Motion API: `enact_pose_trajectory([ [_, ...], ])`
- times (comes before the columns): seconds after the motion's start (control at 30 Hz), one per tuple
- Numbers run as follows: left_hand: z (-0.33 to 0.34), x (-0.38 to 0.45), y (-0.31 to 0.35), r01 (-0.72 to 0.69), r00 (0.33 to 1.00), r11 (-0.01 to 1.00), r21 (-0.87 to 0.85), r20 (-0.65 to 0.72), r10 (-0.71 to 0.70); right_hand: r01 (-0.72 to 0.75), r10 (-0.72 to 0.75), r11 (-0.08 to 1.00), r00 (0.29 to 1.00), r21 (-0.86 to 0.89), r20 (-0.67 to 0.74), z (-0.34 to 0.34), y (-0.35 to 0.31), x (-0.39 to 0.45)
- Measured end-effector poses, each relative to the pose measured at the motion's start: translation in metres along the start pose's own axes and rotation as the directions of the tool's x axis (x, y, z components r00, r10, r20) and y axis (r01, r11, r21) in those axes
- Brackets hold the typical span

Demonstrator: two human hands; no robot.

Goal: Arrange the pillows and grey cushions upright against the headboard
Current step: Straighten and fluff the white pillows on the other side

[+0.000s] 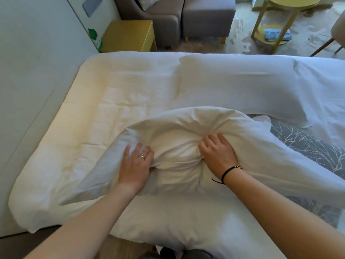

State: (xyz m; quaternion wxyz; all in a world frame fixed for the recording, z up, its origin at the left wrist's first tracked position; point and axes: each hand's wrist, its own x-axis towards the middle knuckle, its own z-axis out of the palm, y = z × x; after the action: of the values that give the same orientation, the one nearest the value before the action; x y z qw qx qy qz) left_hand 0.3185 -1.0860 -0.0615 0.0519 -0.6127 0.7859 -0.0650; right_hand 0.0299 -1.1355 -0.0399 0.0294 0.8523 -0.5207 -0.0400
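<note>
A white pillow (179, 131) is bunched up in the middle of the bed, resting on a second white pillow (168, 221) that lies flat at the near edge. My left hand (136, 163) grips the upper pillow's left side, fingers dug into the fabric. On its right side my right hand (217, 154) clutches a fold of the cover. A grey cushion with a white branch pattern (306, 144) lies to the right, partly under the pillow and the duvet. No headboard is visible.
A white duvet (261, 86) is folded back across the far right of the bed, leaving the mattress pad (104, 113) bare on the left. A white wall (37, 71) runs along the left. Beyond the bed stand a yellow side table (128, 35), grey armchair (168, 21) and ottoman (207, 17).
</note>
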Motion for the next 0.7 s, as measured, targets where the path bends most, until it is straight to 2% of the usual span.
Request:
enact_pose_trajectory([
  [0.1, -0.012, 0.000, 0.011, -0.040, 0.999, 0.999, -0.031, -0.020, 0.040, -0.021, 0.021, 0.999, 1.000, 0.026, 0.002, -0.009, -0.008, -0.005],
  [0.23, -0.023, -0.005, 0.012, -0.029, 0.999, 0.996, -0.082, 0.013, 0.031, -0.090, 0.068, 0.989, 0.982, 0.114, 0.177, -0.022, -0.020, -0.013],
  [0.3, -0.028, -0.005, -0.004, 0.005, 1.000, 0.993, -0.119, 0.008, -0.004, -0.143, 0.113, 0.969, 0.981, 0.200, 0.156, -0.029, -0.020, -0.015],
  [0.47, -0.062, 0.014, -0.067, -0.023, 0.977, 0.978, -0.207, -0.211, -0.022, -0.305, 0.279, 0.873, 0.952, 0.381, 0.122, -0.078, -0.036, 0.006],
  [0.57, -0.096, 0.038, -0.119, -0.045, 0.937, 0.978, -0.205, -0.349, -0.030, -0.342, 0.346, 0.835, 0.936, 0.432, 0.072, -0.124, -0.059, 0.037],
  [0.7, -0.145, 0.075, -0.198, 0.013, 0.888, 0.988, -0.156, -0.453, -0.083, -0.354, 0.394, 0.769, 0.918, 0.533, 0.041, -0.183, -0.101, 0.084],
])
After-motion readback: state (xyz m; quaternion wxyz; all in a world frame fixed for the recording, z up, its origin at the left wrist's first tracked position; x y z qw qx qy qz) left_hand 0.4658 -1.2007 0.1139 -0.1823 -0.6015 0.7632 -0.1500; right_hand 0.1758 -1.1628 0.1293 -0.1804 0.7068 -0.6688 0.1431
